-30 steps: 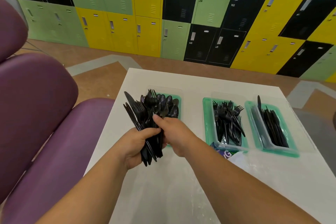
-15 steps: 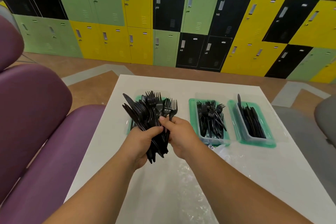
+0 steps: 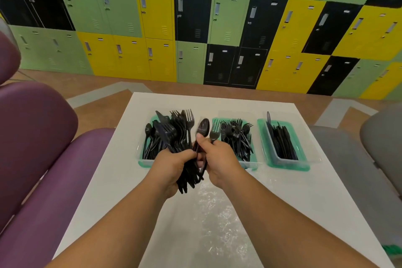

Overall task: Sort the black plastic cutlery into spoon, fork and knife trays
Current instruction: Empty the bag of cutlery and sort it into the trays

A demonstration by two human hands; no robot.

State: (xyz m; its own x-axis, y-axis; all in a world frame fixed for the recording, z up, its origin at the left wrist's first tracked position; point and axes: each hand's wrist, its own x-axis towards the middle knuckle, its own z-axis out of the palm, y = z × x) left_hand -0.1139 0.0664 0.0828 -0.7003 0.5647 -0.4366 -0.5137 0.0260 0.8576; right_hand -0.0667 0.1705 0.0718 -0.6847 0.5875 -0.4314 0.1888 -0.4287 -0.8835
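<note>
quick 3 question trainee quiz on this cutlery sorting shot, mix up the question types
1. True or false: the left hand grips a mixed bundle of cutlery.
2. What does the right hand hold? A) one knife B) a spoon and a fork C) nothing
3. Fill in: the rightmost tray holds ____.

Key: 1 true; 2 B; 3 knives
</note>
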